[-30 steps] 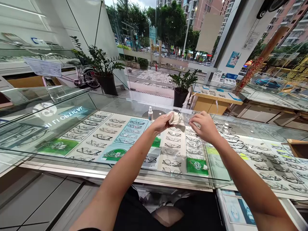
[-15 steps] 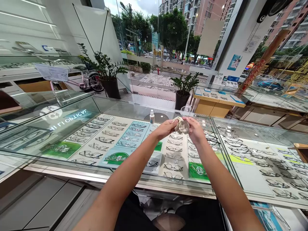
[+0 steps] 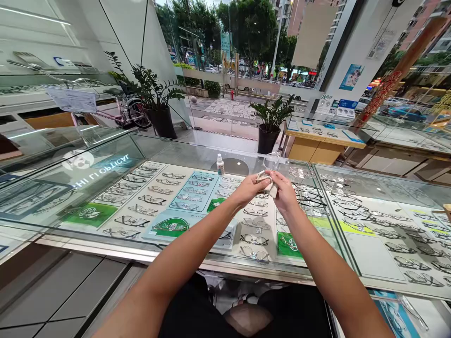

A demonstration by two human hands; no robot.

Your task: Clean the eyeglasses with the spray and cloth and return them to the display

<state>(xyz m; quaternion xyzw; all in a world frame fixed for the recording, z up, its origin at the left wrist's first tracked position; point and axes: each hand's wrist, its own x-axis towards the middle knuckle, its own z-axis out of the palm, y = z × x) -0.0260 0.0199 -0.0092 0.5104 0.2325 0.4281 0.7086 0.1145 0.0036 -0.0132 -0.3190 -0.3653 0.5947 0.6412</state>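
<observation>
1. Far left of the frame: a glass display counter (image 3: 88,155) runs across the shop, its slanted pane mirroring reversed lettering that ends in "OPTICAL". Behind it, at upper left, a potted plant (image 3: 151,94) stands by the window near a pink bicycle (image 3: 123,112).

2. Left of centre, under the glass: rows of spectacle frames (image 3: 155,190) lie on pale trays, with green brand cards (image 3: 86,213) set among them.

3. Centre, on the counter top: a small white spray bottle (image 3: 220,165) stands upright beside a round dark disc (image 3: 230,166), a little to the left of the hands.

4. Centre: the person's left hand (image 3: 248,190) reaches forward over the glass, thumb and fingers pinching a crumpled pale cloth (image 3: 266,183) against what the other hand holds.

5. Centre, just right of it: the right hand (image 3: 285,192) meets the left, its fingers closed round the cloth and a pair of clear-framed glasses (image 3: 271,162), one lens of which rises above the fingertips. Both the glasses and the cloth are held in the air above the counter, not resting on it.

6. Above centre: a second potted plant (image 3: 269,122) sits on the floor beyond the counter, before a street of trees and parked cars.

7. Right of the frame: a wooden-fronted side counter (image 3: 317,148) carries more frames, and the main case continues with further rows of spectacles (image 3: 369,220) under glass.
</observation>
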